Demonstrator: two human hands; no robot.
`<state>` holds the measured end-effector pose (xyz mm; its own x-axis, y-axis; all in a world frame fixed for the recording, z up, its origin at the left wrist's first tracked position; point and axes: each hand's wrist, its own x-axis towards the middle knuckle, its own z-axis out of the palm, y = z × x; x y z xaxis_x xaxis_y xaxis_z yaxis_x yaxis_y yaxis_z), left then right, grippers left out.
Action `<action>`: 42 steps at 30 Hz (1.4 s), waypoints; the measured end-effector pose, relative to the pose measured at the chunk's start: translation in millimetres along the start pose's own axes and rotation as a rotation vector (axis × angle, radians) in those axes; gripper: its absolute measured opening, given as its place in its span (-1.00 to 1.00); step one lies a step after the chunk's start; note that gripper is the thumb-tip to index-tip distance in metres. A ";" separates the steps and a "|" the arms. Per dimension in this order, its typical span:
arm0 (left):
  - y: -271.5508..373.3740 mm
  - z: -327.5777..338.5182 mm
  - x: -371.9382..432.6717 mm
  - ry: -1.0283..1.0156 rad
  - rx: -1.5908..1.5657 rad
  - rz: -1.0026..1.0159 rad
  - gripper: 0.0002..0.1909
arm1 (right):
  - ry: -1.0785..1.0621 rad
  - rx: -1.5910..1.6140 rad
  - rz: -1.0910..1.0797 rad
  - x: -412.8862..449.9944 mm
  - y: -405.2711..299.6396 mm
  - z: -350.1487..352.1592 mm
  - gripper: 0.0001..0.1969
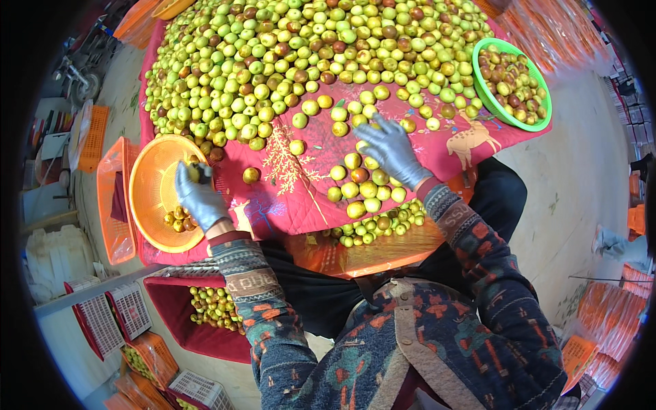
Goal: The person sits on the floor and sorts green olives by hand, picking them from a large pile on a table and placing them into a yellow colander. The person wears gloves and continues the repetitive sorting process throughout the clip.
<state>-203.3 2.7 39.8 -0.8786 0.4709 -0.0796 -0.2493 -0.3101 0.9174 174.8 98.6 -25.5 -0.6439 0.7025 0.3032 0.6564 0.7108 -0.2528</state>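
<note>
My left hand [199, 197], in a grey coated glove, is over the right part of an orange plastic colander [141, 192], its fingers curled on a green-brown jujube fruit [193, 173]. Several browner fruits [179, 219] lie in the colander's bottom. My right hand [389, 148], gloved alike, is spread palm down over loose jujubes [368, 189] on the red patterned quilt [307, 205]; whether its hidden fingertips touch any cannot be told. A large heap of green and brown jujubes [307, 46] covers the quilt's far side.
A green colander [544, 92] of brown fruits stands at the right. Below the quilt's near edge, an orange crate [359, 259] holds more jujubes. A red-lined crate [169, 318] with fruit stands at lower left. Orange crates [117, 205] flank the left side; plastic-wrapped stacks [558, 36] are at upper right.
</note>
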 end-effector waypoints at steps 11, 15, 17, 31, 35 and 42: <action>-11.4 44.9 -30.0 -0.463 0.623 0.098 -0.56 | 0.024 -0.076 0.104 32.7 5.0 26.5 -0.42; -50.8 32.6 -51.4 -0.802 1.481 0.566 -0.42 | -0.057 -0.034 -0.012 12.3 -29.9 8.5 -0.48; -45.2 35.6 -61.2 -0.773 1.668 0.463 -0.38 | -0.104 -0.103 -0.054 -5.9 -35.1 -3.7 -0.51; -74.7 42.6 -56.1 -0.791 1.391 0.345 -0.63 | 0.121 0.014 0.170 -88.7 -5.9 -42.9 -0.55; -78.7 66.3 -86.8 -0.971 0.936 0.212 -0.40 | 0.190 0.039 0.357 -41.7 15.6 -17.5 -0.48; -90.4 71.0 -130.1 -1.282 0.916 0.125 -0.29 | 0.037 0.103 0.101 -30.7 -36.5 6.0 -0.45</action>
<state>-37.5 28.1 -5.1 0.1588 0.9858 -0.0551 0.5333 -0.0387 0.8450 168.2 51.3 -31.1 -0.5603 0.7702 0.3046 0.6721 0.6378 -0.3761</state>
